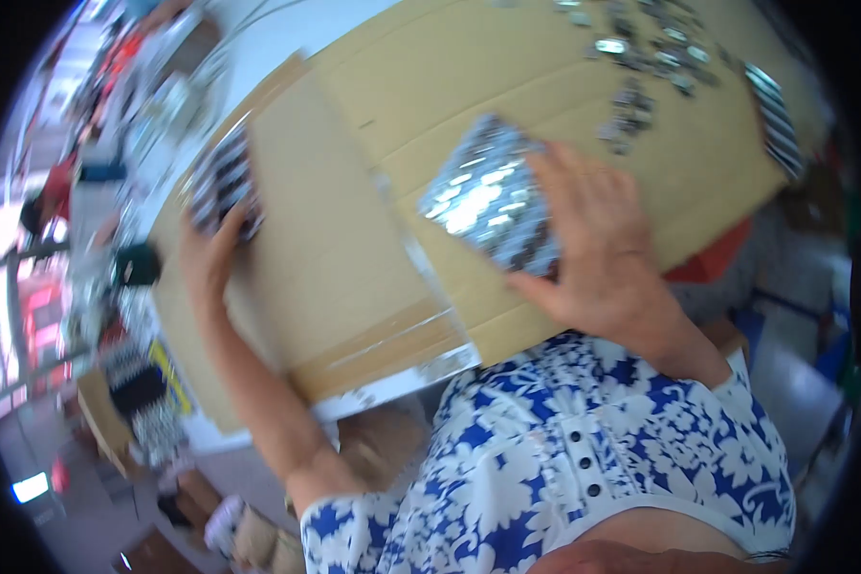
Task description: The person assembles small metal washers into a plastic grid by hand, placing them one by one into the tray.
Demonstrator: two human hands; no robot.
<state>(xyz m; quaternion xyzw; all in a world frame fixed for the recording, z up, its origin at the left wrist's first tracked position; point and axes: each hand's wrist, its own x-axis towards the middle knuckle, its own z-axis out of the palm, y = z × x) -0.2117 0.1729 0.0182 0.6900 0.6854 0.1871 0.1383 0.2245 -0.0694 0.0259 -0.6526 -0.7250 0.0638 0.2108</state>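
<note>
My right hand (pixel 598 244) is closed on the near right edge of a shiny silver block (pixel 493 196), with the thumb below and the fingers above. The block has rows of small bright ridges, like metal parts packed side by side, and sits over the cardboard (pixel 421 86). At the left, my left hand (pixel 210 249) grips the near end of a dark striped block (pixel 225 182) of similar make, thumb on its right side. That block is at the left edge of a browner cardboard sheet (pixel 325 220). Both hands are blurred, so exact finger contact is hard to see.
Loose small metal pieces (pixel 674 57) lie scattered at the far right, with a smaller cluster (pixel 628 115) nearer. Another striped block (pixel 773 120) rests at the right edge. A dark green container (pixel 136 263) stands left. A person (pixel 53 196) is at the far left.
</note>
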